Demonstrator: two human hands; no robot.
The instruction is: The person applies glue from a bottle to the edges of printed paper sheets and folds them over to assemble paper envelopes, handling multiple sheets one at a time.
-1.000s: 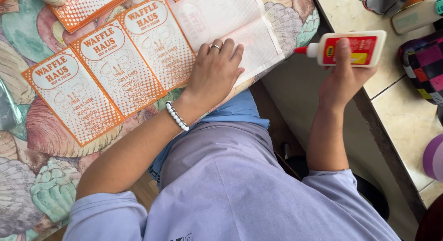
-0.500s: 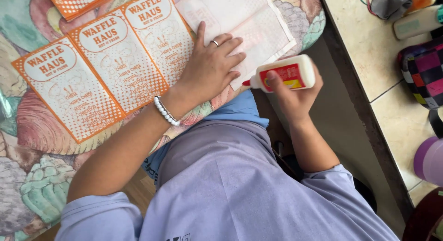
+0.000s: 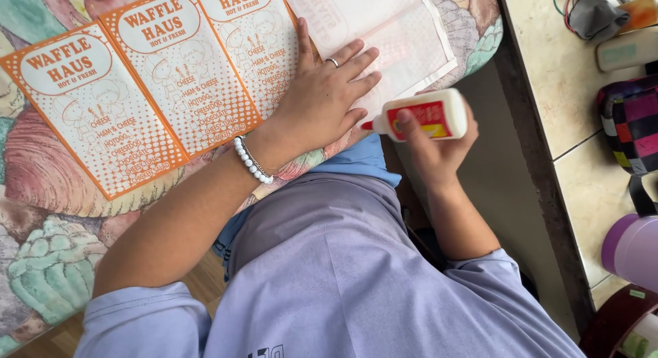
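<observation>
My left hand [image 3: 327, 91] lies flat, fingers spread, on a white paper sheet [image 3: 397, 29] turned blank side up. It wears a ring and a white bead bracelet. My right hand [image 3: 432, 142] grips a white glue bottle [image 3: 425, 116] with a red label, held sideways. The bottle's red nozzle points left, close to my left fingertips at the sheet's near edge. To the left of my left hand several orange and white printed paper bags [image 3: 171, 70] lie in a row.
The papers rest on a table with a shell-patterned cloth [image 3: 41, 221]. To the right stands a beige tiled counter [image 3: 555, 70] with a checkered bag [image 3: 634, 121], a purple cup [image 3: 630, 252] and small items at the back.
My right hand has carried the glue bottle from the counter's edge down and left to the white sheet's near edge. My left hand stays pressed on the paper.
</observation>
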